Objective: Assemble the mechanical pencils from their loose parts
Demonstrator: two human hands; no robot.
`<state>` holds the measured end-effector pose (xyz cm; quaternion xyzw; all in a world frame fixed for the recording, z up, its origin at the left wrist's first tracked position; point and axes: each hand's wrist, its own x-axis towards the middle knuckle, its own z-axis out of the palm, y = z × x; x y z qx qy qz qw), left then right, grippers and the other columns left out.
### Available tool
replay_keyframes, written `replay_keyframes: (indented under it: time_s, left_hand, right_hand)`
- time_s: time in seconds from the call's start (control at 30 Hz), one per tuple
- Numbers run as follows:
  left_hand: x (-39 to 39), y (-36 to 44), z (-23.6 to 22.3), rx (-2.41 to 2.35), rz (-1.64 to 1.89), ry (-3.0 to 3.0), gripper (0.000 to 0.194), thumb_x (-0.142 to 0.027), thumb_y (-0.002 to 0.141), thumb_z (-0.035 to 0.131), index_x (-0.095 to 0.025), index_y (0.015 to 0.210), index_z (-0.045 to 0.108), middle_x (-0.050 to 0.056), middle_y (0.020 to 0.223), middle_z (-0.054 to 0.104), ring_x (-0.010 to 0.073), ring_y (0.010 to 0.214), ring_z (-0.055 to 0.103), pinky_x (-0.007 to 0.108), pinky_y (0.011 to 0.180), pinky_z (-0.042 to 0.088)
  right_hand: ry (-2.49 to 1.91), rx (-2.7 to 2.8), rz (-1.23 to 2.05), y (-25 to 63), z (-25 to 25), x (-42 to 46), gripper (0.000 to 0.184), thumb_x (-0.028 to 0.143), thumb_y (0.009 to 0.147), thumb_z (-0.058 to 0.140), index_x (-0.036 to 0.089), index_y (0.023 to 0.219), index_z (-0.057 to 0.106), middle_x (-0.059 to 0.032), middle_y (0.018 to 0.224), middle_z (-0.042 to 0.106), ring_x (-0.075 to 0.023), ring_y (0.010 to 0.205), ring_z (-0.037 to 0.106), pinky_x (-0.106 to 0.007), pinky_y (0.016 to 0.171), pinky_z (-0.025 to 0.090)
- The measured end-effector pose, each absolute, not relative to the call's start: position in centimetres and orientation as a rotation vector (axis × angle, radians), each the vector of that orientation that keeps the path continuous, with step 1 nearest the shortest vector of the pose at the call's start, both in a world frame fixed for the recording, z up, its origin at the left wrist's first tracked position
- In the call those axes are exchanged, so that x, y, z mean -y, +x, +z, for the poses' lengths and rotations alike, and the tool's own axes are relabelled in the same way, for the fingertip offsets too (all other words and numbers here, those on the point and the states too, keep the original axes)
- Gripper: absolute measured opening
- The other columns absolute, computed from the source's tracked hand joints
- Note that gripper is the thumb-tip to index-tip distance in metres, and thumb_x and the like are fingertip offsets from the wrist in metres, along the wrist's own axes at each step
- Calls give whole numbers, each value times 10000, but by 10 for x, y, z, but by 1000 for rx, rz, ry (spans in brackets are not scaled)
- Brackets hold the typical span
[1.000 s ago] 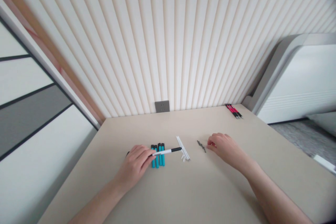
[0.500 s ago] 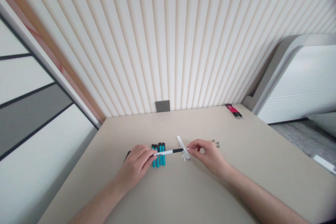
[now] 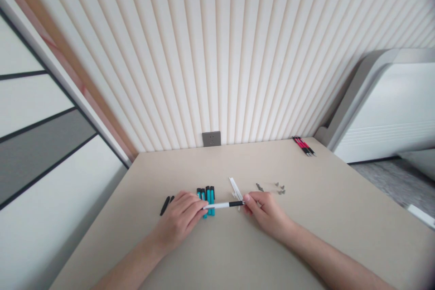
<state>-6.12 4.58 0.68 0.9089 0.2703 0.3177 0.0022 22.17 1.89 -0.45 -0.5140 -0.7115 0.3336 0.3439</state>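
A white pen (image 3: 220, 205) with a black grip section lies level across the space between my hands. My left hand (image 3: 185, 214) is closed round its white end. At the black end, my right hand (image 3: 261, 207) pinches the pen's small silver tip (image 3: 244, 202), which meets the grip; the fingers partly cover it. Several teal pen barrels with black ends (image 3: 208, 194) lie partly behind the pen and my left fingers. Thin white refills (image 3: 234, 186) lie beside my right fingertips, with small white pieces (image 3: 234, 195) close by.
Small dark pieces (image 3: 259, 187) and several metal cone tips (image 3: 280, 188) lie beyond my right hand. Black grips (image 3: 165, 205) are left of my left hand. Assembled red-and-black pens (image 3: 304, 146) rest at the table's far right corner. A wall socket (image 3: 211, 138) is behind the table.
My right hand has moved slightly down, and the silver tip now sits against the pen's black end. The pen has come a little lower and to the right with my left hand.
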Motion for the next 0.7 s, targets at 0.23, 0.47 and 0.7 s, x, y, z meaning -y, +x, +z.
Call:
replay_keyframes:
  time_s: [0.23, 0.47, 0.7]
  left_hand:
    - [-48, -62, 10, -899, 1016, 2839, 105, -180, 956, 540, -179, 1034, 610, 32, 847, 650, 167, 799, 600, 315, 785, 476]
    - [-47, -61, 10, -889, 1019, 2858, 102, -192, 955, 542, -186, 1021, 620, 37, 850, 661, 172, 801, 616, 324, 794, 486]
    - [-47, -62, 11, -898, 1016, 2840, 102, -193, 960, 536, -183, 1022, 616, 34, 838, 654, 167, 785, 602, 315, 770, 481]
  right_hand:
    - [-1198, 1889, 707, 225, 2, -19, 205, 375, 925, 559, 205, 960, 668, -41, 845, 670, -166, 776, 609, -262, 696, 470]
    - [-1265, 1958, 734, 226, 2, -18, 383, 371, 1002, 394, 186, 804, 665, -27, 729, 658, -150, 684, 595, -261, 662, 442]
    - [-1176, 1937, 679, 229, 7, -20, 173, 324, 932, 559, 200, 943, 679, -46, 837, 670, -172, 790, 610, -277, 724, 467]
